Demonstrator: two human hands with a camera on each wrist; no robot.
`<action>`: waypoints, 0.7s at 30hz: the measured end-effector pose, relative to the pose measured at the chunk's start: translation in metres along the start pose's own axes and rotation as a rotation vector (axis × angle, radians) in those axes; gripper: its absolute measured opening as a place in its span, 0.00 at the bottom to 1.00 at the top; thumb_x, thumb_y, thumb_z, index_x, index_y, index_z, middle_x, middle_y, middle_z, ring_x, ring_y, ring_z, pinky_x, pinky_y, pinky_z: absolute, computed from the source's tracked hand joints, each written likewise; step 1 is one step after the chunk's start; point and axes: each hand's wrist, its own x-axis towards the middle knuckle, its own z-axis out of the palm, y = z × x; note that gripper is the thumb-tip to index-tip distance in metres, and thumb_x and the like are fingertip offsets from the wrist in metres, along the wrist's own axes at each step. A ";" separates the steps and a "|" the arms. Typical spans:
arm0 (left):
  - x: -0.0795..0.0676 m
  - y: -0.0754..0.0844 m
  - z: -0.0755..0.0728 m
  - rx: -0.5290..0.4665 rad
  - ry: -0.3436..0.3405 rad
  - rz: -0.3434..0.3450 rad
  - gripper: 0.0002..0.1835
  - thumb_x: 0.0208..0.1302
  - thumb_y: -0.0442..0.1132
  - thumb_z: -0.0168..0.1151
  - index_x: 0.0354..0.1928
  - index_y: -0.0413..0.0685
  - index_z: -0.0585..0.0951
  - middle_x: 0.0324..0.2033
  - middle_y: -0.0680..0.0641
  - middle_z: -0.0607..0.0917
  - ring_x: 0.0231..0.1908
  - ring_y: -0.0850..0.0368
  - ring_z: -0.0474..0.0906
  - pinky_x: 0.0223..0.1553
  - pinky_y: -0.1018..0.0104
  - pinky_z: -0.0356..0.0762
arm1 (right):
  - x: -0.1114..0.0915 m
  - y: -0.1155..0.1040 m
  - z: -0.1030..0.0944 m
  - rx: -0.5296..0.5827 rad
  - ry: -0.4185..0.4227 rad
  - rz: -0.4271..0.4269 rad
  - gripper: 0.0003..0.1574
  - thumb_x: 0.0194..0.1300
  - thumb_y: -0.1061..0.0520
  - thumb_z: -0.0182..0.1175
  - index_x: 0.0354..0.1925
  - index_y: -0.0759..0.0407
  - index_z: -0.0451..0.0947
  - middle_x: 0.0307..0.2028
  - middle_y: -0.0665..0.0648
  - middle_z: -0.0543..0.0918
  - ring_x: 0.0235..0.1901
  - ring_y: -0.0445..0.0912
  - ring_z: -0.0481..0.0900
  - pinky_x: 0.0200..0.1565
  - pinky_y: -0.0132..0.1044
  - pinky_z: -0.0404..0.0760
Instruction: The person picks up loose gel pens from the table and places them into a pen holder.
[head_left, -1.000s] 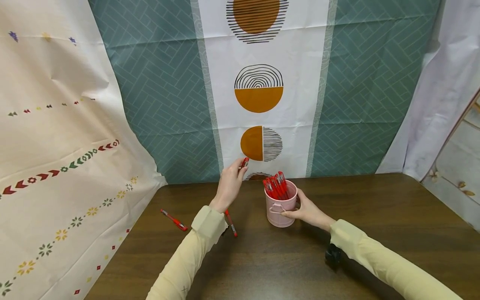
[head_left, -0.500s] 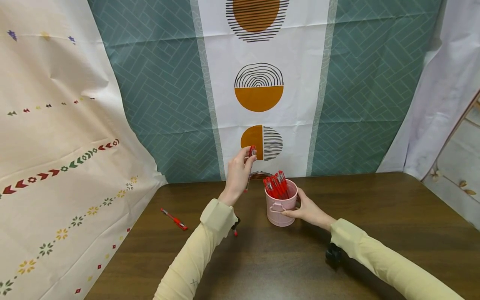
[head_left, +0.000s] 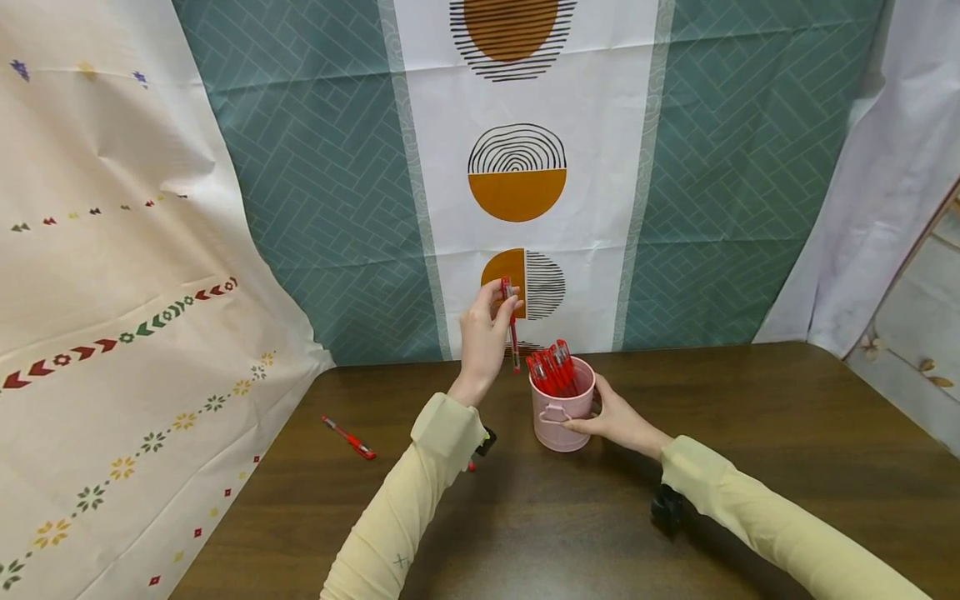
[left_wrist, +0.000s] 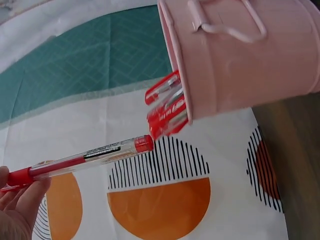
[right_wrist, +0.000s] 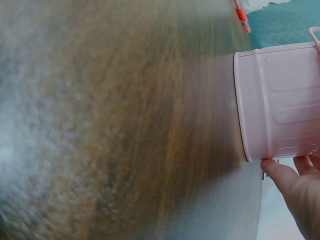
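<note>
My left hand (head_left: 483, 337) pinches a red gel pen (left_wrist: 85, 159) by its capped end and holds it in the air, nearly upright, up and left of the pink bucket (head_left: 561, 423). The pen's lower tip hangs close to the bucket's rim on the left. Several red pens (head_left: 552, 372) stand together in the bucket, leaning left. On the bucket's right side, my right hand (head_left: 621, 422) grips its wall, thumb toward the front; in the right wrist view the fingers (right_wrist: 280, 175) lie against the lower wall.
A red pen (head_left: 348, 438) lies on the brown table (head_left: 570, 533) at the left. The end of another red pen (head_left: 471, 466) shows beside the left wrist, mostly hidden by the sleeve. Patterned cloth (head_left: 337, 208) hangs along the table's back edge.
My left hand has moved right and up with the pen, which has swung to nearly upright near the bucket. A pen on the table is now mostly covered by the left sleeve. The right hand has stayed put.
</note>
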 end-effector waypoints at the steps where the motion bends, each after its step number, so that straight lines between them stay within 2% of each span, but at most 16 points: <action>1: 0.000 0.000 0.002 -0.007 0.001 0.002 0.13 0.62 0.29 0.55 0.48 0.32 0.73 0.39 0.38 0.80 0.36 0.48 0.80 0.40 0.68 0.74 | 0.000 0.000 0.000 -0.002 0.004 0.004 0.61 0.46 0.48 0.70 0.67 0.56 0.43 0.63 0.63 0.56 0.61 0.60 0.55 0.52 0.54 0.63; 8: -0.007 0.001 0.012 -0.021 0.006 0.006 0.16 0.63 0.32 0.54 0.51 0.32 0.71 0.41 0.38 0.80 0.37 0.51 0.80 0.41 0.66 0.73 | 0.001 0.002 0.001 0.025 0.002 -0.023 0.60 0.46 0.49 0.71 0.66 0.56 0.44 0.62 0.62 0.57 0.60 0.58 0.57 0.53 0.53 0.63; 11: -0.010 0.000 0.016 -0.042 0.015 0.002 0.16 0.63 0.31 0.54 0.51 0.31 0.70 0.42 0.38 0.80 0.37 0.49 0.80 0.42 0.64 0.74 | 0.001 0.004 0.001 0.024 0.002 -0.042 0.60 0.46 0.49 0.71 0.66 0.57 0.45 0.61 0.62 0.58 0.60 0.57 0.57 0.53 0.52 0.63; 16: -0.017 -0.004 0.022 -0.034 0.007 0.012 0.14 0.62 0.28 0.54 0.50 0.33 0.71 0.41 0.38 0.80 0.37 0.50 0.80 0.41 0.68 0.74 | 0.001 0.004 0.000 0.022 0.009 -0.062 0.59 0.46 0.50 0.71 0.66 0.57 0.45 0.61 0.62 0.59 0.59 0.58 0.58 0.53 0.52 0.63; 19: -0.022 0.006 0.024 -0.042 -0.009 0.028 0.13 0.62 0.25 0.53 0.49 0.30 0.71 0.40 0.36 0.80 0.36 0.47 0.80 0.39 0.64 0.75 | 0.001 0.004 0.000 0.033 0.004 -0.069 0.58 0.47 0.50 0.71 0.66 0.57 0.45 0.61 0.62 0.58 0.59 0.58 0.59 0.53 0.52 0.63; 21: -0.025 0.013 0.025 -0.043 -0.019 0.026 0.13 0.61 0.24 0.52 0.48 0.28 0.70 0.40 0.34 0.79 0.36 0.44 0.80 0.39 0.61 0.75 | -0.003 -0.006 0.000 0.031 -0.004 -0.065 0.58 0.48 0.52 0.70 0.66 0.59 0.45 0.61 0.64 0.58 0.59 0.59 0.58 0.53 0.52 0.63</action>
